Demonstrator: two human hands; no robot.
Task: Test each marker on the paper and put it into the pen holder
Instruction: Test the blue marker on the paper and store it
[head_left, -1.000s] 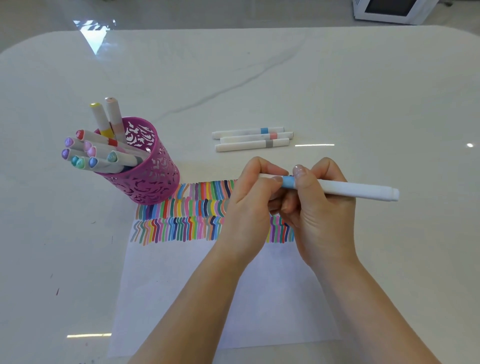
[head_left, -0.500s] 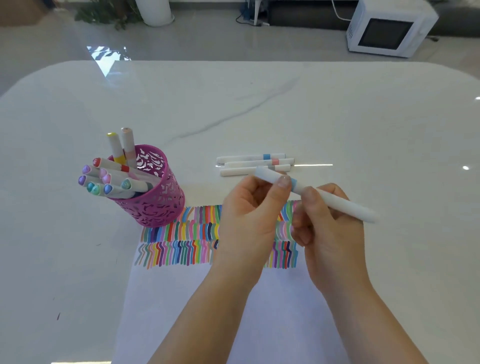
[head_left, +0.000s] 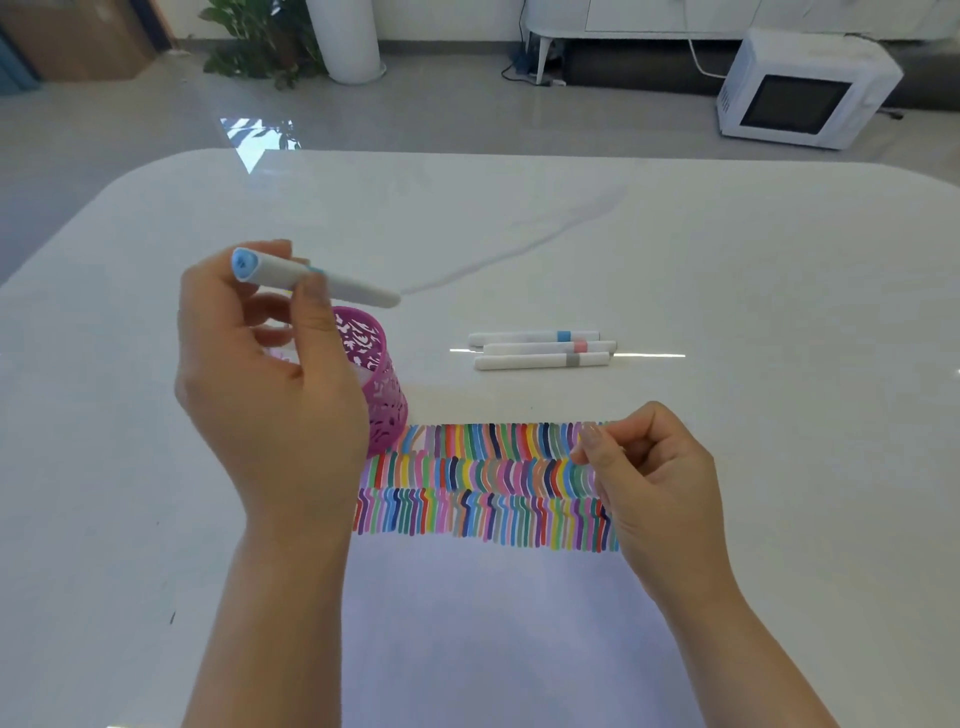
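Since a moment ago the blue-capped marker (head_left: 311, 278) has passed wholly into the left hand (head_left: 270, 395), which has carried it away from the right hand (head_left: 654, 478) and up over the pink pen holder (head_left: 382, 395). Thumb and fingertips (head_left: 310, 291) pinch the barrel near its capped end. The cap points up towards the person and the long tail slants down past the fingers, just above the holder's rim, which sits right beneath them. That looks like a grip chosen for dropping it in tail first. Capped and lifted clear of the paper (head_left: 493, 623), it seems tested already, so I'd judge this the putting-away step. The right-hand fingers are loosely curled and hold nothing, hovering over the far end of the colour strokes (head_left: 467, 478), probably free to reach next for the three white markers (head_left: 540, 349) lying side by side beyond those fingertips on the table (head_left: 779, 270)
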